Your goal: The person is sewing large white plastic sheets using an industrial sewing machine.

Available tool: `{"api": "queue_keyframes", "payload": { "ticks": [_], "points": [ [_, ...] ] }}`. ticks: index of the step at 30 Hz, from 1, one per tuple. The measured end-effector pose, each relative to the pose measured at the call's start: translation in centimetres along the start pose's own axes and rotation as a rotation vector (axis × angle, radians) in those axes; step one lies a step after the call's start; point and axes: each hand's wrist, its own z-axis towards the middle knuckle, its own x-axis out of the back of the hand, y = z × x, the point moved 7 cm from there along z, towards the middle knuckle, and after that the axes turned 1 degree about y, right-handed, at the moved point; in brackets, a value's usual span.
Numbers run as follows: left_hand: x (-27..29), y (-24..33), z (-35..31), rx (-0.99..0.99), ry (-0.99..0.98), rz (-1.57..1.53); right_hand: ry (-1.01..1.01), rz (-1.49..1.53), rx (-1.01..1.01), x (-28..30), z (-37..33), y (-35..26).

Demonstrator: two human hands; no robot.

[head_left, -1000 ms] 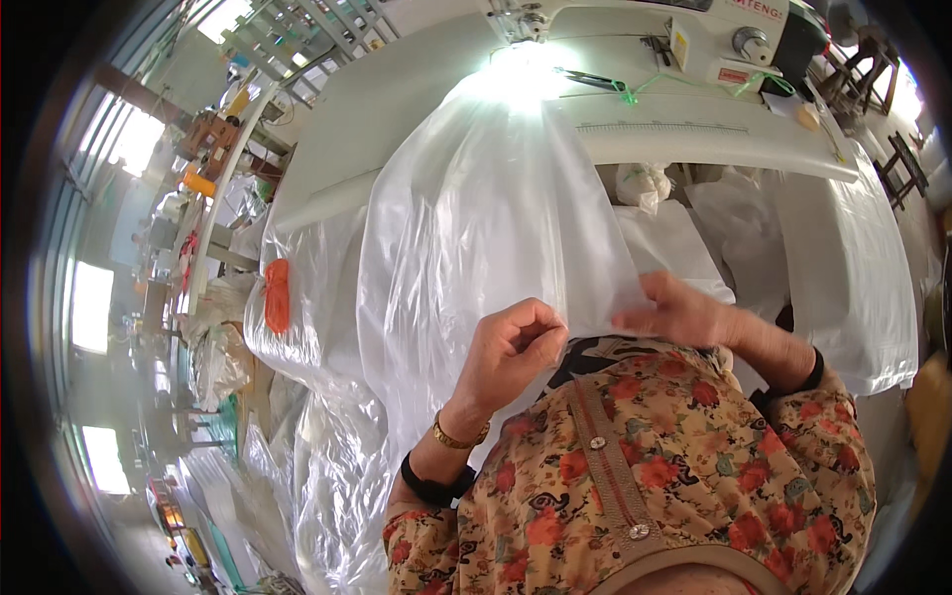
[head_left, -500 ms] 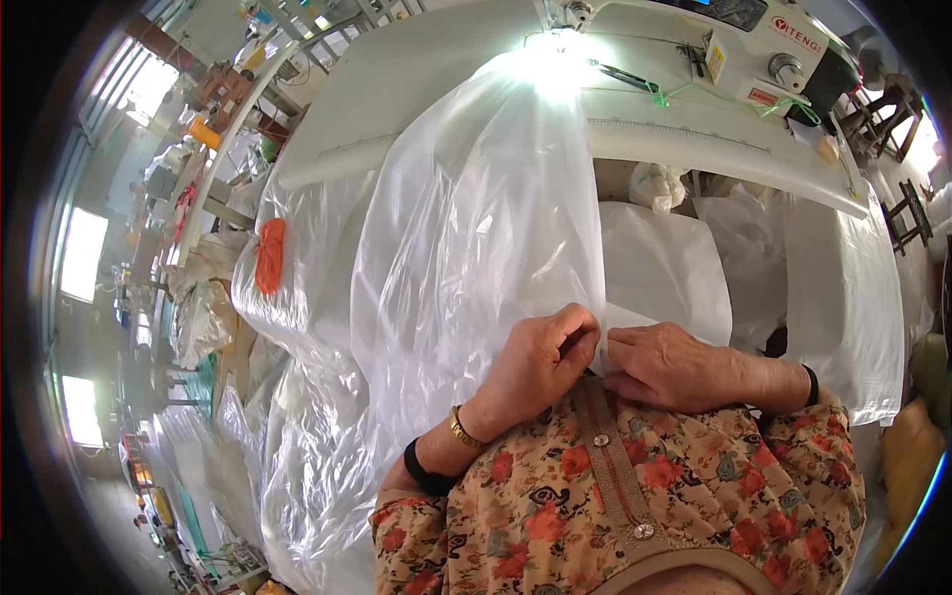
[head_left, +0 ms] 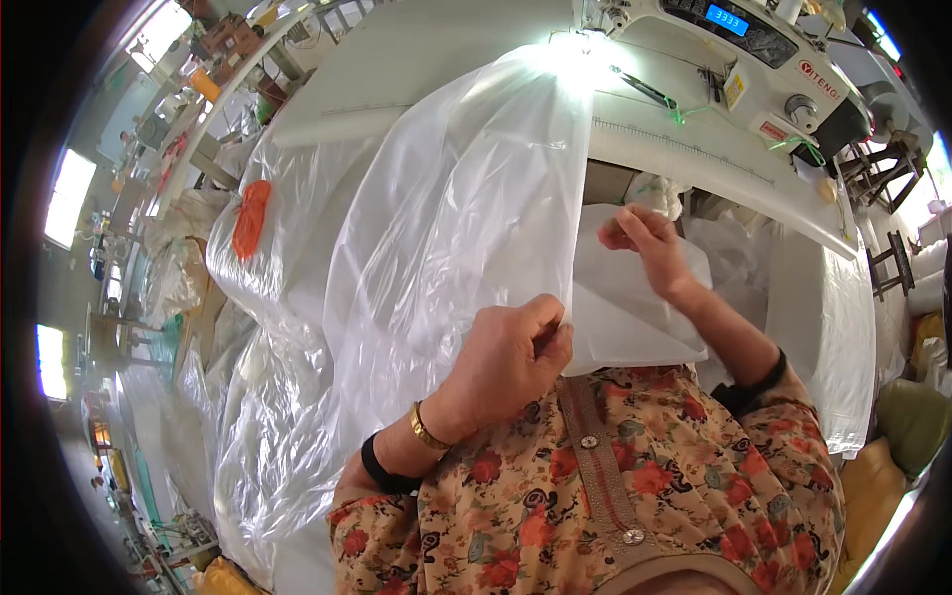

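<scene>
A long, shiny translucent plastic sheet (head_left: 446,198) hangs in folds from the sewing machine's lit needle area (head_left: 587,50) down toward my lap. My left hand (head_left: 511,357) is closed in a pinch on its right edge, close to my body. Raised to the right of that edge, apart from it, is my right hand (head_left: 650,248). Its fingers are loosely bent and slightly apart, and I see nothing in them. Behind and below it lies a white sheet (head_left: 635,317). The sheet's upper end is washed out by the machine lamp's glare.
The sewing machine head (head_left: 764,59) stands at the far right of the white table (head_left: 694,149). Dark thread snips (head_left: 645,87) and green thread (head_left: 793,144) lie there. An orange bundle (head_left: 252,220) rests on plastic at left. More plastic (head_left: 823,327) hangs at right.
My right hand has left the sheet's edge near my lap and moved up and forward. My left hand keeps its pinch there. The whole view has shifted a little.
</scene>
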Motion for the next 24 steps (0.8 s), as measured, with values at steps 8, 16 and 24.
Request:
{"api": "queue_keyframes", "payload": {
  "ticks": [8, 16, 24],
  "points": [
    [0.0, 2.1, 0.4, -0.209, 0.046, 0.105, -0.132, -0.668, 0.228, -10.7, 2.9, 7.3],
    [-1.4, 0.7, 0.5, -0.250, -0.053, 0.154, 0.115, -0.431, 0.017, 2.6, 9.4, -0.8],
    [-1.8, 0.2, 0.8, -0.181, -0.071, -0.065, 0.434, -0.972, 0.153, 5.9, 15.7, -7.7]
  ]
}}
